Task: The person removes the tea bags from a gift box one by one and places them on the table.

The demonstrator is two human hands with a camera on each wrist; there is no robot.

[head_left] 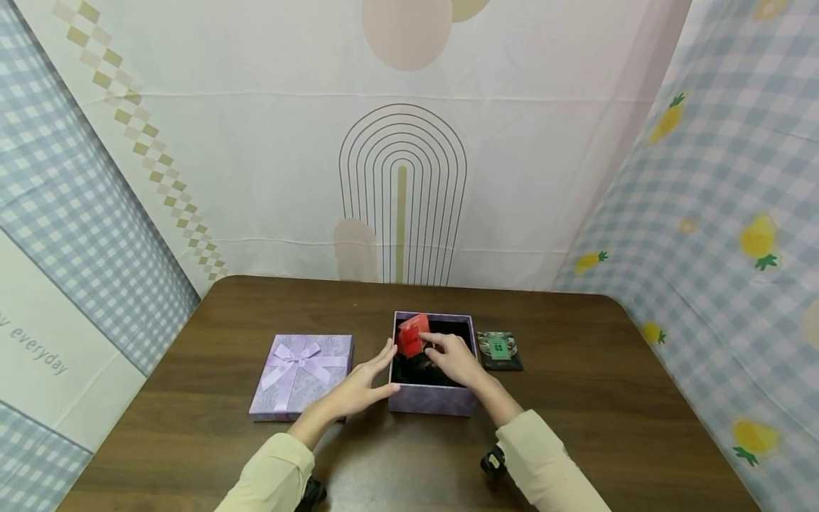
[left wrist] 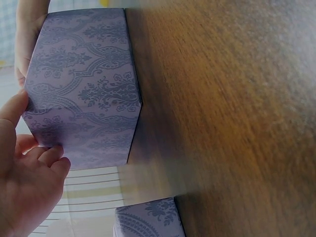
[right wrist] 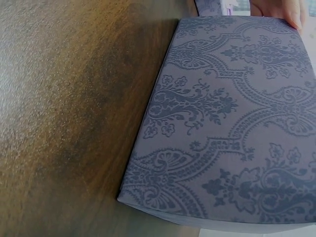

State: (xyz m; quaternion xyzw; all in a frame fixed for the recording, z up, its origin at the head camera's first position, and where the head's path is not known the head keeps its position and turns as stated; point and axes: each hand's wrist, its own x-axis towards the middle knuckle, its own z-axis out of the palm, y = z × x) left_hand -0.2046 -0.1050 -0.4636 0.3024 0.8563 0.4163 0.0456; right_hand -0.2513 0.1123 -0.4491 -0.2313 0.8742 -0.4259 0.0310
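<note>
A purple patterned box [head_left: 431,400] stands lidless on the table, its black inside showing. My left hand [head_left: 358,387] rests against the box's left side, fingers extended and thumb at the front corner. The left wrist view also shows this hand [left wrist: 34,173] at the patterned wall. My right hand [head_left: 456,359] reaches over the rim and pinches a small red packet [head_left: 411,336], which tilts up near the left inner wall. Dark contents below the packet are hard to make out. In the right wrist view the box wall [right wrist: 237,123] hides the right hand.
Left of the box lies its lilac lid [head_left: 326,355] with a ribbon bow. Close by on the right is a black and green packet [head_left: 500,350]. The brown wooden table [head_left: 595,398] ends at a patterned cloth backdrop [head_left: 288,178].
</note>
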